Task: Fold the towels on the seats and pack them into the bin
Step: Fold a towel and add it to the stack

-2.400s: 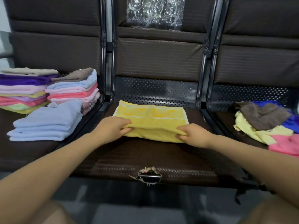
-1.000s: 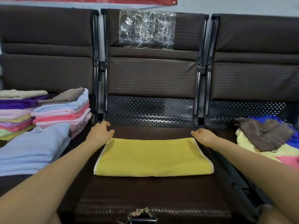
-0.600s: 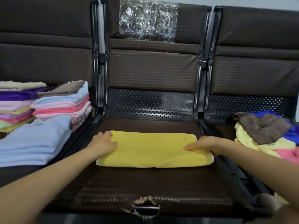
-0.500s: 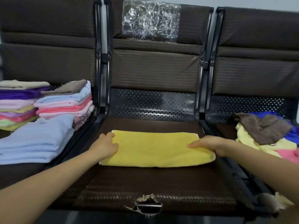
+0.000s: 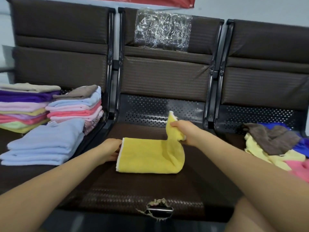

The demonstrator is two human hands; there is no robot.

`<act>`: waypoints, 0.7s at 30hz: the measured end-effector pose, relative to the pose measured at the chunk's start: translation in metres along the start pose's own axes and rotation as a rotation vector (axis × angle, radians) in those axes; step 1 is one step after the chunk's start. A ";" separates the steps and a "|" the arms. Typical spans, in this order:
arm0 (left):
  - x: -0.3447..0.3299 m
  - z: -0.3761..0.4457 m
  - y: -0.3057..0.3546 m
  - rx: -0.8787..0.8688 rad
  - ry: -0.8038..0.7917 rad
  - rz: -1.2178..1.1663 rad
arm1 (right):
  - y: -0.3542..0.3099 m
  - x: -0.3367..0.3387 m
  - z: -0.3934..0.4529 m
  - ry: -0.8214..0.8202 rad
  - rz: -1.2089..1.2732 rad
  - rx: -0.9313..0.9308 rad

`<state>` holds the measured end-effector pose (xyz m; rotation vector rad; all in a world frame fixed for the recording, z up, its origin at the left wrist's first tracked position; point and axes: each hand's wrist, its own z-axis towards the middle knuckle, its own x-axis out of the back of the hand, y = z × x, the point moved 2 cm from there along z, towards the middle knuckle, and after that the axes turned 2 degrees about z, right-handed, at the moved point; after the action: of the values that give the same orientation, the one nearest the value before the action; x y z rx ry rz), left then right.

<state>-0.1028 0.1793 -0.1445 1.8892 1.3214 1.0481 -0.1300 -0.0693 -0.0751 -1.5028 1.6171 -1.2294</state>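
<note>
A yellow towel (image 5: 148, 156), folded to a long strip, lies on the middle seat (image 5: 150, 190). My right hand (image 5: 185, 133) grips its right end and holds it lifted and curled leftward above the rest. My left hand (image 5: 111, 150) holds the towel's left end against the seat. Folded towels sit on the left seat: a light blue stack (image 5: 45, 144) in front, a mixed pink and blue stack (image 5: 76, 108) and a purple-topped stack (image 5: 23, 106) behind. Unfolded towels, brown (image 5: 274, 139), pale yellow (image 5: 267, 156), pink and blue, are heaped on the right seat. No bin is in view.
Three dark brown seats stand in a row with black metal frames (image 5: 113, 81) between them. Clear plastic wrap (image 5: 162, 29) clings to the middle backrest. The middle seat's front edge has a torn hole (image 5: 158, 209).
My right hand took hold of the towel's right end and raised it up and leftward. My left hand stayed on the left end. The view tilted slightly.
</note>
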 end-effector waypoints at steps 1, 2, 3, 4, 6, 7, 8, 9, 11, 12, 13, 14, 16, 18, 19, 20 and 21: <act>0.004 -0.003 0.001 0.007 -0.010 -0.050 | -0.002 -0.016 0.000 -0.015 -0.065 0.010; 0.008 -0.004 0.000 0.019 -0.011 -0.080 | -0.003 -0.032 -0.001 -0.032 -0.126 0.016; 0.013 -0.005 -0.002 0.031 -0.010 -0.112 | -0.001 -0.048 -0.002 -0.064 -0.184 0.016; 0.017 -0.005 -0.003 0.043 -0.008 -0.136 | 0.001 -0.062 -0.003 -0.126 -0.211 0.011; 0.022 -0.004 -0.006 0.062 -0.004 -0.152 | 0.010 -0.087 -0.009 -0.349 -0.224 -0.026; 0.024 -0.005 -0.006 0.065 -0.009 -0.142 | 0.014 -0.094 -0.012 -0.462 -0.249 -0.042; 0.025 -0.005 -0.007 0.064 -0.007 -0.124 | 0.016 -0.098 -0.014 -0.549 -0.272 -0.053; 0.024 -0.005 -0.007 0.054 -0.009 -0.106 | 0.016 -0.097 -0.014 -0.584 -0.274 -0.043; 0.022 -0.005 -0.006 0.037 -0.001 -0.051 | 0.011 -0.087 -0.012 -0.528 -0.224 0.011; 0.021 -0.005 -0.005 0.030 0.010 -0.015 | 0.010 -0.078 -0.009 -0.450 -0.194 0.041; 0.019 -0.005 -0.002 0.021 0.024 0.021 | 0.008 -0.066 -0.004 -0.360 -0.184 0.072; 0.018 -0.005 0.001 0.010 0.038 0.049 | 0.008 -0.051 0.001 -0.272 -0.198 0.104; 0.017 -0.002 0.006 0.006 0.083 0.093 | 0.012 -0.022 0.010 -0.127 -0.315 0.154; 0.017 -0.002 0.011 -0.013 0.125 0.154 | 0.021 0.001 0.017 -0.050 -0.450 0.126; 0.016 -0.001 0.013 -0.036 0.140 0.199 | 0.028 0.009 0.020 -0.043 -0.493 0.078; 0.016 0.000 0.014 -0.061 0.152 0.250 | 0.035 0.012 0.020 -0.057 -0.523 0.021; 0.015 0.001 0.014 -0.080 0.153 0.301 | 0.042 0.013 0.021 -0.085 -0.548 -0.035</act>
<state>-0.0926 0.1888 -0.1296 2.0215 1.0769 1.3991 -0.1310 -0.0893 -0.1190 -2.0747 1.2107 -1.3934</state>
